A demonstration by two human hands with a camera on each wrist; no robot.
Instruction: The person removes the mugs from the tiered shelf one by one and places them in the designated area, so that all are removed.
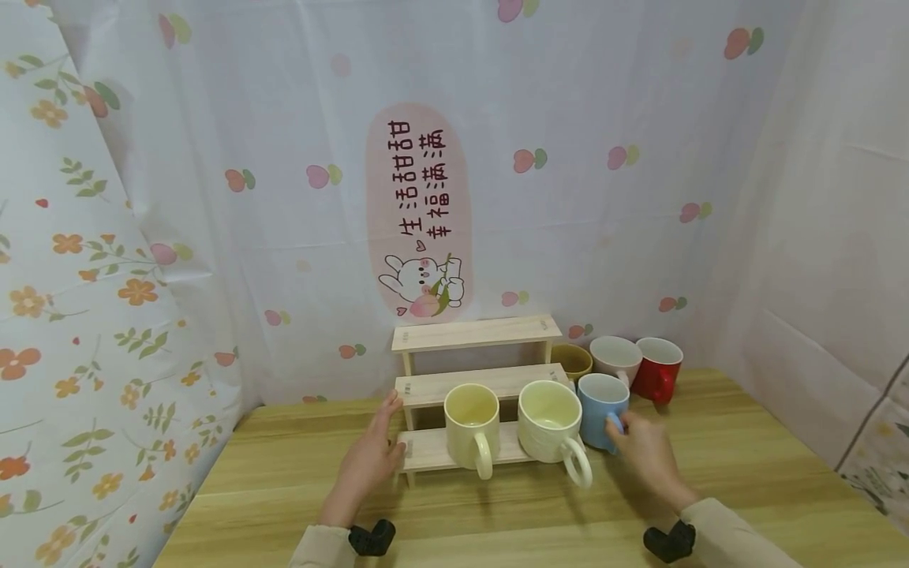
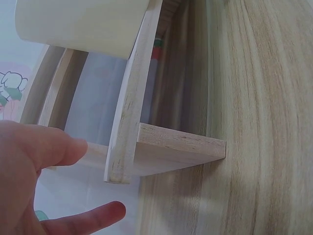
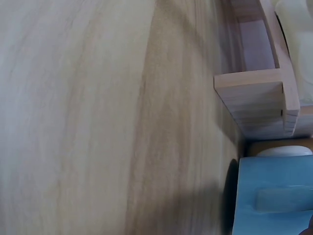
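Wood-grain table (image 1: 256,489). Near left, left hand (image 1: 365,457), unclenched, at left end of stepped wooden rack (image 1: 426,387). Near right, right hand (image 1: 646,451) grasping handle (image 1: 615,424) of blue mug (image 1: 595,412), just left of and beyond hand, beside rack. On lowest step, yellow mug (image 1: 463,434), pale-green mug (image 1: 543,435). Farther: brown mug (image 1: 574,361), whitish mug (image 1: 615,358), red mug (image 1: 652,379). Farthest, printed cloth (image 1: 582,237).

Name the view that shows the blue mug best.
The head view: the blue mug shows its rim and side there, gripped by the right hand. The right wrist view gives a close side, cropped at the frame edge; the left wrist view shows none of it.
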